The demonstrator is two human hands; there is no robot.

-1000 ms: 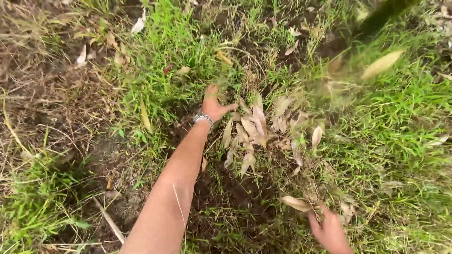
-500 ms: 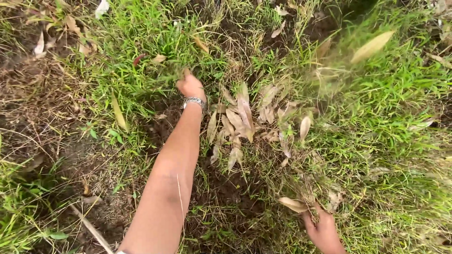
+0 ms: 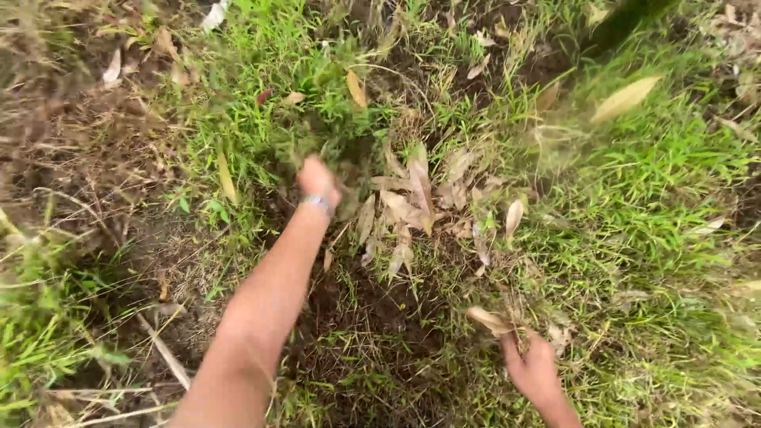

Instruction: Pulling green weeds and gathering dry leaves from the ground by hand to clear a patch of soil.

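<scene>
My left hand (image 3: 318, 179), with a metal watch on its wrist, is blurred and closed on a clump of green grass (image 3: 329, 135) at the upper middle. A pile of dry brown leaves (image 3: 420, 202) lies just right of it. My right hand (image 3: 533, 368) is at the bottom right, gripping a tuft of dry grass stems (image 3: 515, 321) beside one fallen leaf (image 3: 489, 319). Between the two hands is a patch of dark bare soil (image 3: 372, 317).
Thick green grass (image 3: 658, 182) covers the right side. Dry brown straw and dead stems (image 3: 87, 174) spread over the left. A pale stick (image 3: 165, 353) lies at the lower left. Scattered dry leaves (image 3: 626, 97) dot the top.
My left hand closed on the grass clump and pulled back toward me, blurring with the motion. My right hand stayed on the dry stems.
</scene>
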